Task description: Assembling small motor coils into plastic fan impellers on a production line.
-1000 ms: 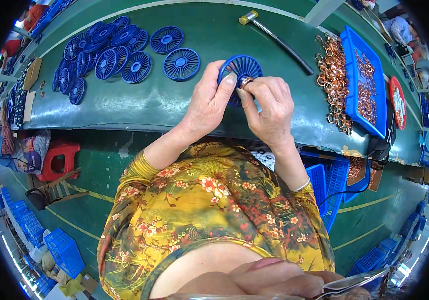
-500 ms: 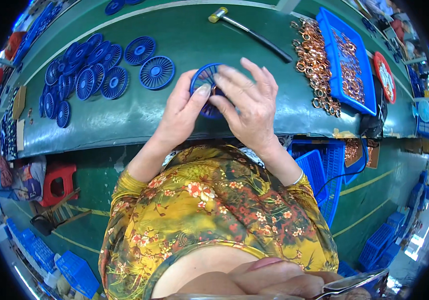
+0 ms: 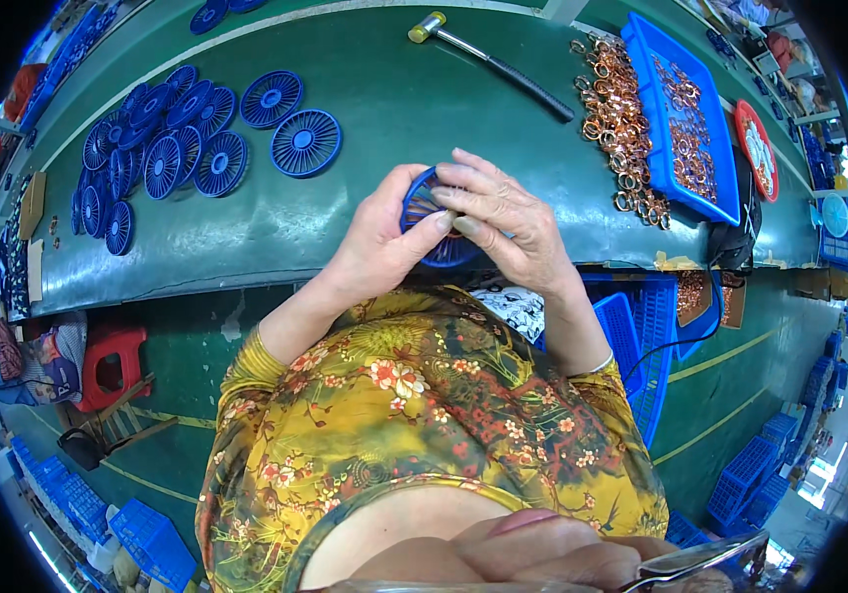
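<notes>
On the bench, copper rings were left heaped, blue discs piled; another disc was pinched by the left hand, right hand outspread.

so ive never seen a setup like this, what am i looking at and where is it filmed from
No machine here: these are a person's bare hands, seen from a fisheye camera worn on the head, looking down. That lens bends straight edges. The left hand holds a blue spoked wheel; the right hand is over it, hiding part. On the green table, more blue wheels lie to the left, a hammer beyond the hands, and copper-coloured rings to the right, beside a blue tray holding more.
</notes>
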A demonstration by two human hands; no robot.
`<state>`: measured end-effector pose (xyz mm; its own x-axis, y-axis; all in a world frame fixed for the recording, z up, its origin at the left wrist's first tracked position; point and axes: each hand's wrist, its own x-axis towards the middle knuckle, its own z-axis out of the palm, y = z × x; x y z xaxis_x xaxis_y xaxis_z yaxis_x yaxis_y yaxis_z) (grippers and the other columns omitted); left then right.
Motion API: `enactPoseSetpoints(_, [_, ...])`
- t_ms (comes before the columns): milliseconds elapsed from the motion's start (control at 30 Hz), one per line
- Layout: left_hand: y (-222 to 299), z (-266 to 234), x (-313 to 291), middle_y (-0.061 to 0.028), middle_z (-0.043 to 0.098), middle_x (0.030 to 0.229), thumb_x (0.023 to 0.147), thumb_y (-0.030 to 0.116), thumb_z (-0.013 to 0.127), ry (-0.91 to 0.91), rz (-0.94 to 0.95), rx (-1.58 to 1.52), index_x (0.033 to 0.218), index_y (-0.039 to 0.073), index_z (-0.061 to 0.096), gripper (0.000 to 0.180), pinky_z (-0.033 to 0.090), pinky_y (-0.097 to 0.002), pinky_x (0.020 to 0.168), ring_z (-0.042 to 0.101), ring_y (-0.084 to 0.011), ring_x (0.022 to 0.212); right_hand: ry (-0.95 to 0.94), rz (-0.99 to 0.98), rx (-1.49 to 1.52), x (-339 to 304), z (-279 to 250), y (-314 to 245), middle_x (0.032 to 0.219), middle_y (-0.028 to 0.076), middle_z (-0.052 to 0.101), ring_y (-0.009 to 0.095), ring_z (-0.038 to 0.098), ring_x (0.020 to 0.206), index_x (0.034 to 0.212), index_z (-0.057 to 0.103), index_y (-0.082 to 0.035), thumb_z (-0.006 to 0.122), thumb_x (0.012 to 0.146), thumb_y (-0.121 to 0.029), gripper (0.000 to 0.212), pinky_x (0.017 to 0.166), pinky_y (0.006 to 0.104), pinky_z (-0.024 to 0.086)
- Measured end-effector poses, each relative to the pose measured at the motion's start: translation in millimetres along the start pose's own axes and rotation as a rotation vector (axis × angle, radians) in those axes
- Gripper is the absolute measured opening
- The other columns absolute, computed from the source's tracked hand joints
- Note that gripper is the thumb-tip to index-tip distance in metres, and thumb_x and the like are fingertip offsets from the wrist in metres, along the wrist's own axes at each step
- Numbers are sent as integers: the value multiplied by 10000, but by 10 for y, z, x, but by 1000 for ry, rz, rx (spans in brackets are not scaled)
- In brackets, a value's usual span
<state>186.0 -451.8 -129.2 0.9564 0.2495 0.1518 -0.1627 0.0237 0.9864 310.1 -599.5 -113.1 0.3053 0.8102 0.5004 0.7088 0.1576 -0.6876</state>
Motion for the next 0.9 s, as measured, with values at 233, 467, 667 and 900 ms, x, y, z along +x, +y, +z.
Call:
enactPoseSetpoints(233, [-353, 95, 265, -119, 621, 1134, 834, 174, 621, 26, 240, 1144, 1247, 128, 497, 433, 454, -415, 881, 569, -271, 1072, 372, 605, -1197, -12, -598, 832, 912, 164, 632, 347, 635, 818, 965, 621, -43, 587, 891, -367, 333, 687, 458, 512])
enactPoseSetpoints(467, [-220, -326, 312, -284, 314, 1415, 803, 489, 642, 207, 194, 1210, 1366, 127, 398, 712, 181, -596, 1087, 226, -444, 1360, 328, 428, -938, -185, -699, 893, 836, 109, 640, 292, 632, 736, 854, 642, -59, 633, 867, -173, 115, 642, 393, 504])
enactPoseSetpoints(667, [-438, -1061, 238, -244, 498, 1235, 796, 427, 681, 504, -5, 1477, 1363, 38, 384, 749, 228, -622, 1034, 408, -428, 1222, 401, -12, -569, 20, -343, 404, 825, 88, 656, 242, 630, 731, 861, 653, -34, 718, 768, -28, 113, 639, 318, 505])
enactPoseSetpoints(900, [-525, -952, 148, -238, 497, 1186, 743, 490, 719, 573, -136, 1394, 1374, 65, 382, 832, 238, -591, 1023, 431, -397, 1174, 411, -184, -574, 46, -199, 197, 816, 76, 640, 228, 605, 707, 855, 650, -50, 757, 712, -26, 180, 597, 312, 484])
